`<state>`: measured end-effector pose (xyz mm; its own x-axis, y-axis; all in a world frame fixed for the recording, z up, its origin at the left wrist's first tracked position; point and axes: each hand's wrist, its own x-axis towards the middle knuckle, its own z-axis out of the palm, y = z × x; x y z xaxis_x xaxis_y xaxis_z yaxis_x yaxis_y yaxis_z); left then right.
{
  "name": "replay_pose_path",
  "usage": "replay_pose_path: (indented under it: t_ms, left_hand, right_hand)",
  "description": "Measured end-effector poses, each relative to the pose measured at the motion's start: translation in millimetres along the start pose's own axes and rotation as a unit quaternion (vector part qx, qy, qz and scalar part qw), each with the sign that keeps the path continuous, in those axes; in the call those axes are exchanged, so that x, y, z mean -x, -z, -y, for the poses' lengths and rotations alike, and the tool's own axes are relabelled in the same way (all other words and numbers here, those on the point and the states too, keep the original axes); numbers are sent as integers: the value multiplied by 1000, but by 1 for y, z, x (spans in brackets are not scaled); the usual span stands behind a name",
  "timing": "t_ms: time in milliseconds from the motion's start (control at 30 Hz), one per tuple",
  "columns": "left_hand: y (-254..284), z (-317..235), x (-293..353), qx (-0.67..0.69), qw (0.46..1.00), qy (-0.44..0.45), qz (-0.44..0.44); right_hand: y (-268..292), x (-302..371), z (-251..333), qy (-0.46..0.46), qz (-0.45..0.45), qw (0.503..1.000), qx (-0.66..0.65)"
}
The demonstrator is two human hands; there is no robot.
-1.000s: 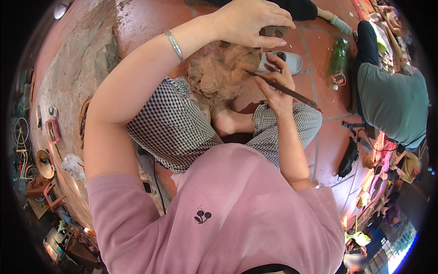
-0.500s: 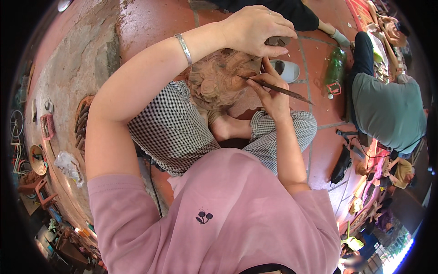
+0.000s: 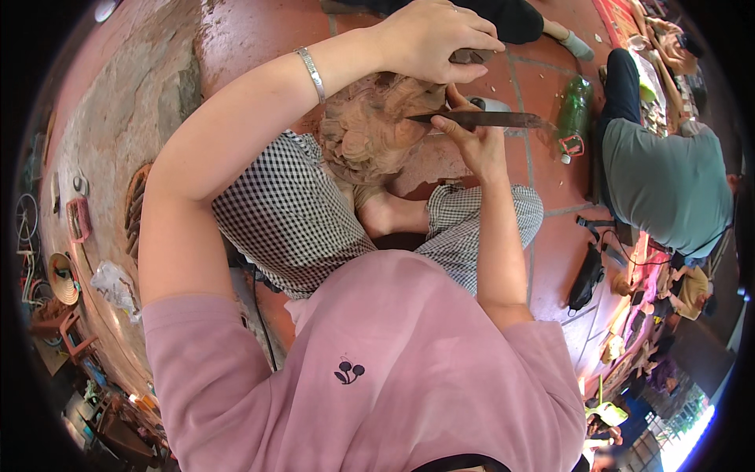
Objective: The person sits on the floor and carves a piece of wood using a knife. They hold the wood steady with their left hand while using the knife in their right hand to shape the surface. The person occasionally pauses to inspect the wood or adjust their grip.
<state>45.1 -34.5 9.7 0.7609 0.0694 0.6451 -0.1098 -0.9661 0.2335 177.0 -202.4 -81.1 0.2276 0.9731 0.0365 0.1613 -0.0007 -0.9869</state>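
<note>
A brown carved piece point(image 3: 366, 130) with swirling raised forms rests in front of my crossed legs. My right hand point(image 3: 478, 145) grips a long, dark, flat chisel-like tool point(image 3: 499, 119) between thumb and fingers. Its pointed tip touches or nearly touches the right side of the carving. Above the carving's far edge, my left hand point(image 3: 429, 39) curls around a grey-brown block point(image 3: 470, 56). Only the block's end shows below the fingers, so I cannot tell its full shape.
Behind my right hand lies a pale slipper point(image 3: 491, 105). A green bottle point(image 3: 575, 114) and a black bag point(image 3: 587, 282) are on the red tiles to the right. Beside them sits a person in a grey-green shirt point(image 3: 668, 189). At left are a clear plastic bag point(image 3: 115, 285) and a straw hat point(image 3: 63, 278).
The tool in my right hand has turned from slanting down to the right to nearly level, its broad side now showing. My left hand still grips the block, slightly higher in view.
</note>
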Motion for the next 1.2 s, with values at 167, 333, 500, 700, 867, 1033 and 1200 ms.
replay_pose_path:
  t_ms: [167, 333, 500, 700, 867, 1033, 1200]
  left_hand:
    - [-2, -2, 0, -6, 1000, -17, -14]
    - [0, -8, -6, 32, 999, -20, -29]
    - [-13, 3, 8, -44, 999, 24, -2]
    - [-6, 3, 8, -32, 999, 29, 7]
    - [-6, 2, 6, -35, 999, 29, 7]
    - [-3, 3, 6, -2, 999, 38, 14]
    - [-3, -1, 6, -19, 999, 31, 5]
  right_hand:
    - [9, -11, -4, -74, -22, 992, -95]
    - [3, 8, 9, -14, -34, 996, -76]
    - [-6, 11, 9, -13, -16, 997, 70]
    - [-7, 10, 5, 67, 12, 996, 54]
    - [2, 1, 0, -46, -27, 997, -54]
    - [-3, 15, -19, 74, -2, 997, -10]
    - [-1, 7, -13, 14, -12, 999, -45]
